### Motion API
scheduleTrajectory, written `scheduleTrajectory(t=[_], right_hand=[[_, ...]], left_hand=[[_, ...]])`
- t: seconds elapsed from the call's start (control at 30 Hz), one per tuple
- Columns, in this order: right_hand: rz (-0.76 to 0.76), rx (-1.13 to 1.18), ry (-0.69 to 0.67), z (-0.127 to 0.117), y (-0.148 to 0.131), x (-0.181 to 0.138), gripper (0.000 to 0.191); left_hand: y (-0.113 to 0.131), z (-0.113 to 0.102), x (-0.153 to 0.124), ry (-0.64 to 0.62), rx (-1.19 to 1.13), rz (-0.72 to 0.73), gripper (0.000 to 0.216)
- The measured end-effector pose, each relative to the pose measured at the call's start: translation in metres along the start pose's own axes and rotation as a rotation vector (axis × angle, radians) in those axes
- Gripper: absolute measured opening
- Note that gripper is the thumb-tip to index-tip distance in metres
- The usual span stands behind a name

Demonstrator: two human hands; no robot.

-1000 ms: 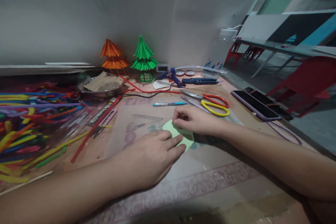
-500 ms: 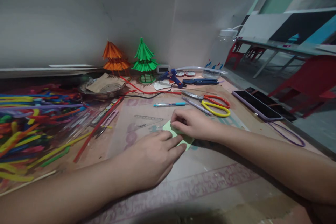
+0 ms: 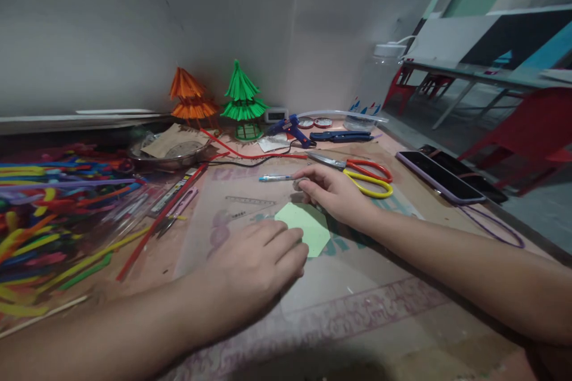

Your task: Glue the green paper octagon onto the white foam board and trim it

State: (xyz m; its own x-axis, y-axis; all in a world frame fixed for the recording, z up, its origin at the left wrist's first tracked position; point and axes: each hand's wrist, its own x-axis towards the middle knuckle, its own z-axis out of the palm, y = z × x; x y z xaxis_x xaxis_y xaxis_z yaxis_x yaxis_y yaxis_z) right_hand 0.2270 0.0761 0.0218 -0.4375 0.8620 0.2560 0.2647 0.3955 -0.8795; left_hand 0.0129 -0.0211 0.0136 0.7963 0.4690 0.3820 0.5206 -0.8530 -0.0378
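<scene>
A folded light green paper (image 3: 308, 231) lies flat on the table in front of me. My left hand (image 3: 259, 262) rests beside its near-left edge, fingers curled down with the fingertips against the paper. My right hand (image 3: 333, 193) is beyond the paper, its fingers closing round the blue pen (image 3: 274, 178) that lies on the table. Orange and yellow scissors (image 3: 369, 177) lie just right of that hand.
Several coloured straws (image 3: 49, 214) are heaped at the left. A clear ruler (image 3: 250, 200), a metal dish (image 3: 172, 152), orange (image 3: 190, 95) and green (image 3: 243, 98) paper trees, a blue glue gun (image 3: 290, 128) and two phones (image 3: 440, 175) stand around. A red chair (image 3: 531, 131) stands at the right.
My right hand lifted off the green paper and moved away from me to the blue pen. My left hand drew back slightly, leaving the paper uncovered.
</scene>
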Motion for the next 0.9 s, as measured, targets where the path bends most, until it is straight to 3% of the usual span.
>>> scheduleTrajectory(t=[0.2, 0.47, 0.73, 0.9], right_hand=[[0.101, 0.085, 0.027, 0.003, 0.001, 0.008, 0.021], [0.064, 0.023, 0.028, 0.004, 0.001, 0.005, 0.017], [0.037, -0.037, 0.042, 0.002, -0.002, 0.0, 0.019], [0.039, -0.058, 0.028, 0.002, -0.002, -0.004, 0.021]], left_hand=[[-0.015, 0.003, 0.009, -0.065, -0.026, -0.123, 0.044], [-0.007, -0.004, 0.008, -0.075, 0.087, -0.02, 0.027], [-0.011, -0.001, 0.006, -0.038, -0.004, -0.349, 0.063], [-0.012, 0.003, 0.008, -0.004, -0.242, -0.402, 0.057]])
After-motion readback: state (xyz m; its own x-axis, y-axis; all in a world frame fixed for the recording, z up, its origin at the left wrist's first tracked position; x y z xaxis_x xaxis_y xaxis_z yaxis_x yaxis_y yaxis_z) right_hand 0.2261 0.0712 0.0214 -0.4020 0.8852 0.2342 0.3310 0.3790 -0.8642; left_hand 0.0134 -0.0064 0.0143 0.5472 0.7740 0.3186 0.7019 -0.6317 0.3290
